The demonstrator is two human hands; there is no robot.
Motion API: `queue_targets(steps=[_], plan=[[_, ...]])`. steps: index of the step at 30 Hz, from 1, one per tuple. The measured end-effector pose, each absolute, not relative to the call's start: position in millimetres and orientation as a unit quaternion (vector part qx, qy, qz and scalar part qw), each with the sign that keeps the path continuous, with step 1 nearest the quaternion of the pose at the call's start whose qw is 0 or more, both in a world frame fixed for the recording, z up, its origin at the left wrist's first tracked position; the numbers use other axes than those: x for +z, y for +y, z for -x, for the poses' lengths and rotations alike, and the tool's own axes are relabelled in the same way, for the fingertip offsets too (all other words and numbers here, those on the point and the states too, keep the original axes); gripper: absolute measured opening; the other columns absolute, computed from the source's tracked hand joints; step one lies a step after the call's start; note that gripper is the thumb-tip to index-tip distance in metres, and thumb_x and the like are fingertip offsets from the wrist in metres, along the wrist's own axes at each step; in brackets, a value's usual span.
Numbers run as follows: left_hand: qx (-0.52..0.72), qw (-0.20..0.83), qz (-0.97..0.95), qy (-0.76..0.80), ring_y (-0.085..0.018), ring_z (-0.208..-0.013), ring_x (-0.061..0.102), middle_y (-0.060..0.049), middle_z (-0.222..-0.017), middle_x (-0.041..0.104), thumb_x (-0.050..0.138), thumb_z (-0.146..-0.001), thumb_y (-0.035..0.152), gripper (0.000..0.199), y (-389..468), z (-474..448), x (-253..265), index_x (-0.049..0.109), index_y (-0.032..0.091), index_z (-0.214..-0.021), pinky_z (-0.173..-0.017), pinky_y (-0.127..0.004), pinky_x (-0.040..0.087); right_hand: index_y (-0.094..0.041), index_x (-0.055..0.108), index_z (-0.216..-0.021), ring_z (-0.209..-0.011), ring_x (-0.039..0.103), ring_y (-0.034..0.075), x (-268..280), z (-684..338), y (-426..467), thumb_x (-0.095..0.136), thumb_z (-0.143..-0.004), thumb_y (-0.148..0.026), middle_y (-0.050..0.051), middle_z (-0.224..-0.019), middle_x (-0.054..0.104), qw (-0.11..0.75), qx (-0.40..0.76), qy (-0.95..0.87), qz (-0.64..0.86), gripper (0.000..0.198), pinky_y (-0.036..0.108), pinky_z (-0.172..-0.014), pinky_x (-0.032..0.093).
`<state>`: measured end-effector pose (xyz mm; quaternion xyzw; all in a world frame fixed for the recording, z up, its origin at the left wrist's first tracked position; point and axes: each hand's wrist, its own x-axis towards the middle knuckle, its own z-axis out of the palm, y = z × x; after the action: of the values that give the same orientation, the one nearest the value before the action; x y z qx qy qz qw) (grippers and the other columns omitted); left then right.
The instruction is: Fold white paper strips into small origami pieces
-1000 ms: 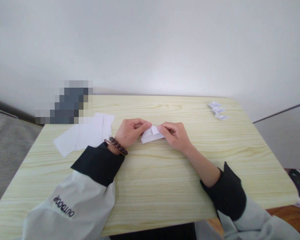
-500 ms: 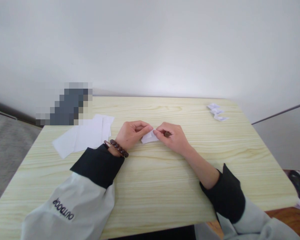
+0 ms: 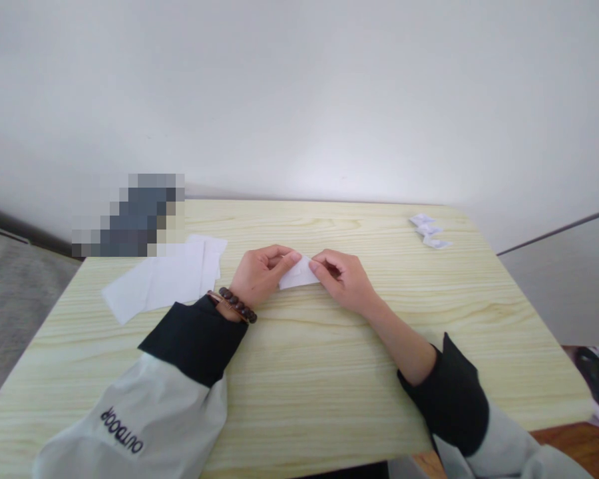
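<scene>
Between my two hands, over the middle of the table, is a small folded piece of white paper (image 3: 301, 273). My left hand (image 3: 263, 274), with a dark beaded bracelet at the wrist, pinches its left side between thumb and fingers. On the other side, my right hand (image 3: 343, 278) grips the right end with thumb and fingertips. Parts of the paper's upper edge and ends are hidden by the fingers. Several flat white paper sheets (image 3: 176, 274) lie overlapping to the left of my left hand.
Small folded white papers (image 3: 430, 230) stand in a short row at the table's back right. A dark object (image 3: 137, 219), blurred out by pixels, is at the back left. The light wood table (image 3: 319, 392) meets a white wall (image 3: 329, 100) behind.
My hands have drawn slightly apart, so more of the folded paper shows between them. Both hands still hold it. The whole view has shifted a little.
</scene>
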<state>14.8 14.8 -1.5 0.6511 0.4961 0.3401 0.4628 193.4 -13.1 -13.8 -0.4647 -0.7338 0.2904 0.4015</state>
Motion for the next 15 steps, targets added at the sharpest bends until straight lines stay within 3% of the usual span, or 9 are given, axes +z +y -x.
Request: queue_targets(steps=[3,6,12,15], plan=[[0.309,0.519,-0.643,0.471,-0.014,-0.056,0.064,-0.002,-0.064,0.071,0.064,-0.074,0.043,0.037,16.7,-11.7,-1.5,0.069,0.013,-0.096,-0.050,-0.020,0.049,-0.016,0.059,-0.076,-0.051,0.042,0.008,-15.8,-194.2,-12.6,0.048,-0.089,-0.030,-0.002,-0.059,0.051,0.417,0.291,-0.710,0.487,0.022,0.021,-0.049,0.032],[0.298,0.537,-0.643,0.457,-0.016,-0.061,0.067,-0.004,-0.067,0.073,0.065,-0.074,0.042,0.032,16.9,-9.8,-0.2,0.071,0.014,-0.088,-0.058,-0.022,0.053,-0.016,0.060,-0.077,-0.050,0.043,0.008,-16.5,-195.0,-12.4,0.047,-0.090,-0.032,-0.002,-0.058,0.051,0.412,0.298,-0.703,0.496,0.024,0.021,-0.049,0.032],[0.310,0.518,-0.640,0.474,-0.015,-0.059,0.066,-0.003,-0.062,0.070,0.065,-0.074,0.043,0.030,16.2,-10.7,2.5,0.069,0.014,-0.075,-0.056,-0.021,0.052,-0.015,0.058,-0.066,-0.051,0.042,0.007,-15.5,-196.3,-11.6,0.049,-0.087,-0.027,-0.003,-0.056,0.050,0.402,0.321,-0.710,0.481,0.026,0.021,-0.048,0.031],[0.343,0.521,-0.622,0.474,-0.014,-0.056,0.063,-0.002,-0.066,0.070,0.068,-0.070,0.045,0.033,17.9,-11.3,-0.2,0.066,0.013,-0.078,-0.053,-0.022,0.052,-0.015,0.056,-0.061,-0.051,0.043,0.008,-14.7,-196.6,-11.8,0.050,-0.086,-0.025,-0.002,-0.055,0.052,0.385,0.327,-0.729,0.462,0.028,0.021,-0.048,0.031]])
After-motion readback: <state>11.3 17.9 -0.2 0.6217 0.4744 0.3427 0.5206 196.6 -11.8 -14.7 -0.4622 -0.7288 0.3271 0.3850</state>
